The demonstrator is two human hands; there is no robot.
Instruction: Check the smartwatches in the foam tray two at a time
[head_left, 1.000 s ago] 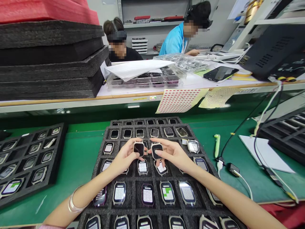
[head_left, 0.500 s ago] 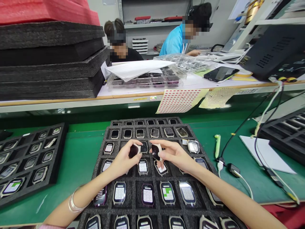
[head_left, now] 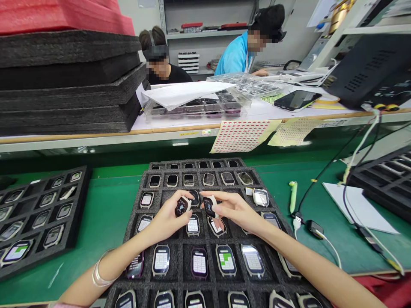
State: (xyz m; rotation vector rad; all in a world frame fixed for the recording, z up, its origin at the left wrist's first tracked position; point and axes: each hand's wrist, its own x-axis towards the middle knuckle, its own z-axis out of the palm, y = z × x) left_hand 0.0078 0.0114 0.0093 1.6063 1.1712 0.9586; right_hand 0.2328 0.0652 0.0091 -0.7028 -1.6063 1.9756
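Observation:
My left hand [head_left: 167, 219] is closed round a small white-cased watch body with a dark screen [head_left: 181, 206], tilted on edge. Right beside it, my right hand [head_left: 231, 208] pinches a second watch body [head_left: 209, 206], also tilted. Both hands hover over the middle of a black foam tray [head_left: 144, 177] whose pockets hold several watch bodies; those in the near rows have lit screens [head_left: 199, 262], those in the far rows are dark. A silver bangle sits on my left wrist [head_left: 98, 273].
Another foam tray of watch bodies [head_left: 38, 209] lies at the left on the green mat. A cable with a plug [head_left: 313, 226], a pale green pen [head_left: 292, 194] and a paper sheet [head_left: 356, 205] lie at the right. Stacked foam slabs [head_left: 64, 81] and two seated people are across the bench.
Both hands have turned their watch bodies from screen-up to tilted on edge and have sunk slightly toward the tray. The screens now show faint light.

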